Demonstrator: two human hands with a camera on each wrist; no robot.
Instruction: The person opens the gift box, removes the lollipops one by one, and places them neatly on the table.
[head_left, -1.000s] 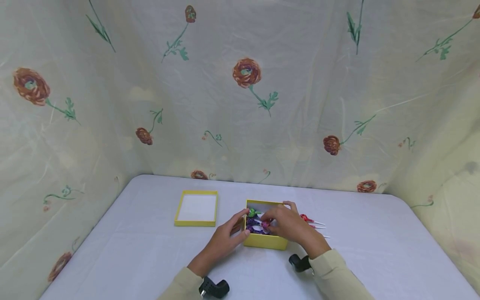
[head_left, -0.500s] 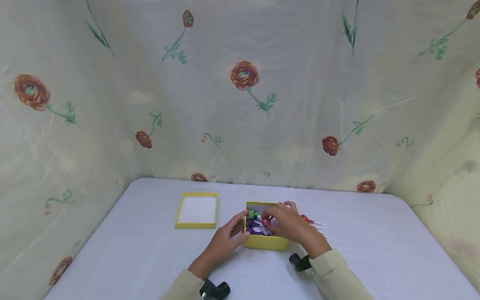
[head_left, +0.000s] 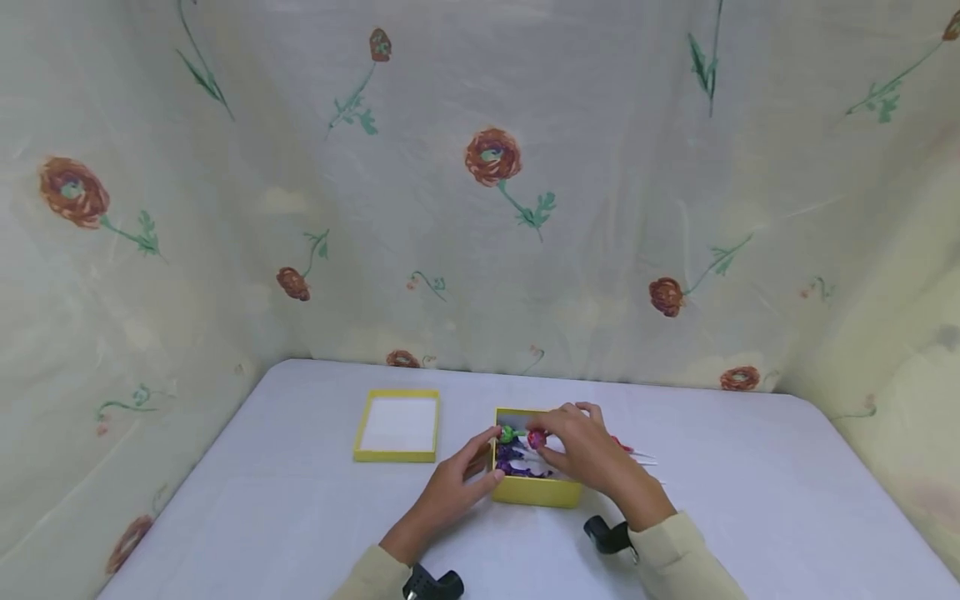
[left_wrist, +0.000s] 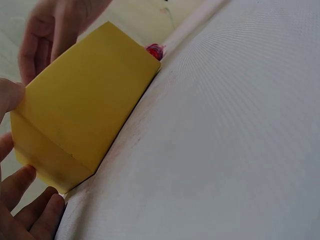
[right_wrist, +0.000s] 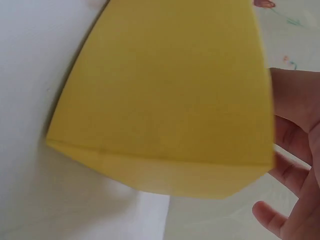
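A yellow open-topped box (head_left: 536, 492) sits on the white-covered table. My left hand (head_left: 446, 487) holds its left end, thumb near the front corner and fingers along the side, as the left wrist view also shows. Over the box my right hand (head_left: 585, 450) pinches a pink-wrapped lollipop (head_left: 536, 438) between thumb and forefinger. A green lollipop (head_left: 507, 434) and several purple lollipops (head_left: 510, 455) lie inside, heads to the left. The box wall hides the right fingertips in the right wrist view.
A yellow-rimmed lid (head_left: 395, 457) lies to the left, its white inside facing up. Right of the box, partly behind my right hand, are red lollipops (head_left: 622, 446) with white sticks (head_left: 643, 459). A flowered curtain (head_left: 600, 208) encloses the table's back and sides.
My right hand has raised the pink lollipop slightly and shifted it toward the back of the box, next to the green one. The left hand stays at the box's left end.
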